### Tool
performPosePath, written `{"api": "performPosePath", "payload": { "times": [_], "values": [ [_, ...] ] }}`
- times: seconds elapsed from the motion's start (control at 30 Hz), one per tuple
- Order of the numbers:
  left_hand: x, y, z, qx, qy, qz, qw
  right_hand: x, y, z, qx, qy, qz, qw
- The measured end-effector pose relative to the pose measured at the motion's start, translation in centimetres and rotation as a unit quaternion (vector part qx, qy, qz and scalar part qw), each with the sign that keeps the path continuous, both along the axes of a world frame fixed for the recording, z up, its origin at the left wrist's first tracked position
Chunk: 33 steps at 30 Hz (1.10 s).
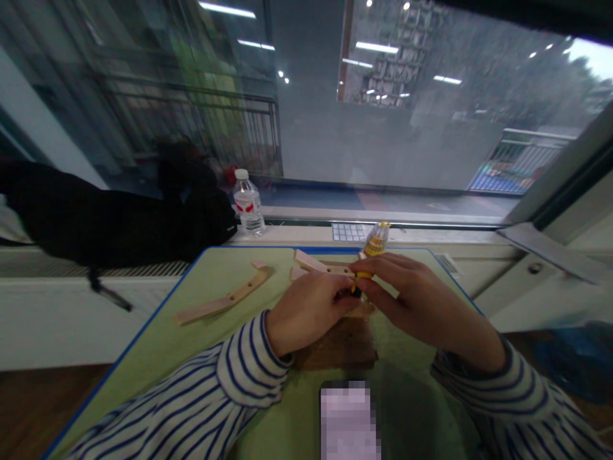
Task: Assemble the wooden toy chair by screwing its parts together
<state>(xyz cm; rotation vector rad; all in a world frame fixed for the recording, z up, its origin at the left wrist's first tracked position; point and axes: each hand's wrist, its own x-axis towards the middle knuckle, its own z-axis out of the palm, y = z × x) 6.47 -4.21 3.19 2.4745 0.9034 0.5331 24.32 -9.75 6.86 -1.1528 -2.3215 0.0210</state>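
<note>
My left hand (309,306) and my right hand (407,294) meet over the middle of a green table (191,345). Both are closed around a small yellow and black tool (359,281) and a pale wooden piece (318,263) that sticks out toward the far left. The fingers hide most of what they hold. A curved wooden strip with holes (225,299) lies loose on the table to the left. A darker wooden board (340,345) lies under my hands. A small yellow bottle (377,239) stands just behind my right hand.
A clear water bottle (249,204) stands on the windowsill beside a black bag (119,217). A blurred-out phone-sized object (349,418) lies at the near edge. A large window (383,115) fills the back. The table has a blue rim.
</note>
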Motion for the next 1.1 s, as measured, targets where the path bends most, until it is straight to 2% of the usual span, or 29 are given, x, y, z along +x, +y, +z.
{"api": "performPosePath", "payload": {
  "times": [0.63, 1.1],
  "values": [
    [-0.08, -0.08, -0.03, 0.009, -0.009, -0.022, 1.000, -0.02, 0.35, -0.37, 0.005, 0.006, -0.011, 1.000],
    [-0.14, 0.00, 0.35, -0.004, 0.011, 0.006, 1.000, -0.02, 0.01, -0.03, 0.006, 0.014, -0.004, 1.000]
  ]
}}
